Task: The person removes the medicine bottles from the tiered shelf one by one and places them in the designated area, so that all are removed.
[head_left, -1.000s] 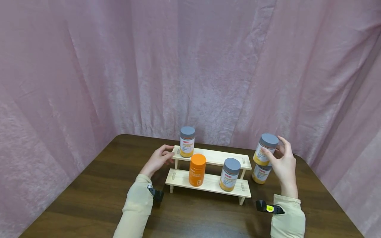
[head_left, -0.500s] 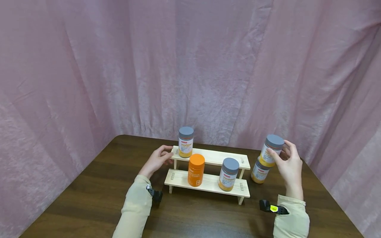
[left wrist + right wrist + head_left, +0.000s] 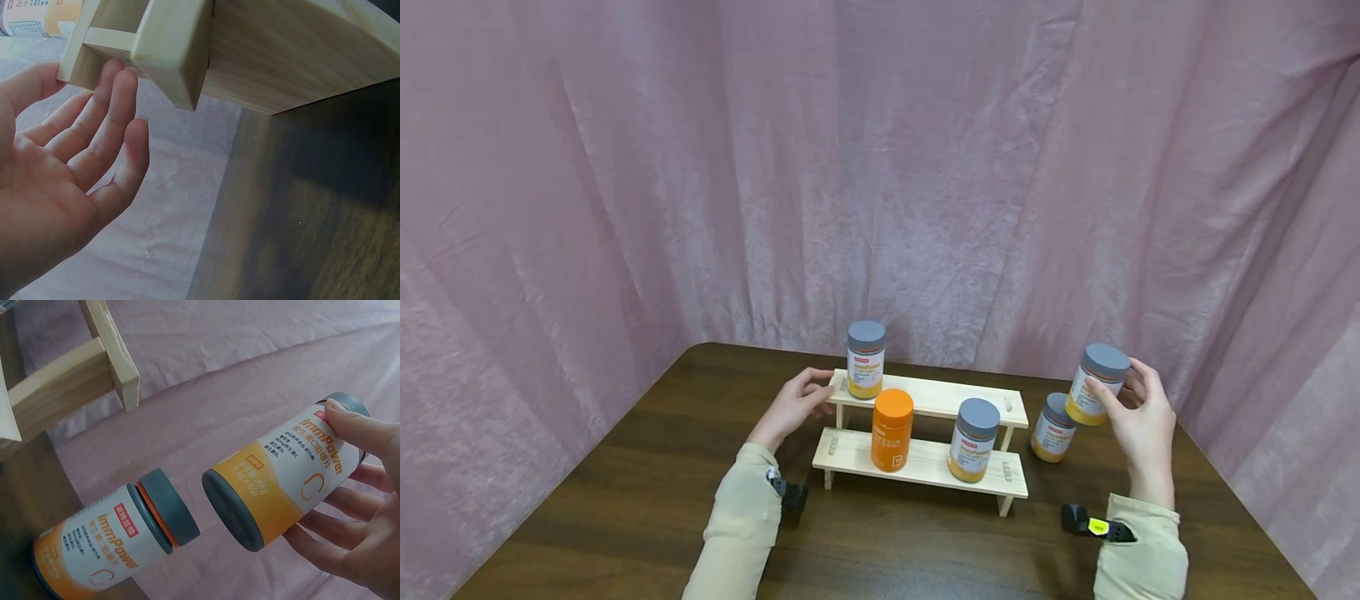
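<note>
My right hand [image 3: 1138, 425] grips a vitamin bottle [image 3: 1097, 387] with a grey lid and a white and yellow label. In the right wrist view the thumb lies across the label of this bottle [image 3: 275, 475], with the fingers behind; its base is off the table. A matching bottle [image 3: 1052, 429] stands just to its left on the table. My left hand [image 3: 793, 407] holds the left end of the two-tier wooden rack [image 3: 940, 393]. In the left wrist view the thumb is at the board's edge, and fingertips [image 3: 125, 78] reach under the rack.
On the upper tier, a grey-lidded bottle [image 3: 866, 362] stands at the left end. An orange bottle [image 3: 892, 433] and another grey-lidded bottle [image 3: 973, 442] stand on the lower tier. A pink curtain [image 3: 880, 167] hangs behind the brown table [image 3: 625, 500].
My right hand has carried its bottle to the right and slightly down, from above the standing bottle to beside it. The left hand has stayed at the rack's end.
</note>
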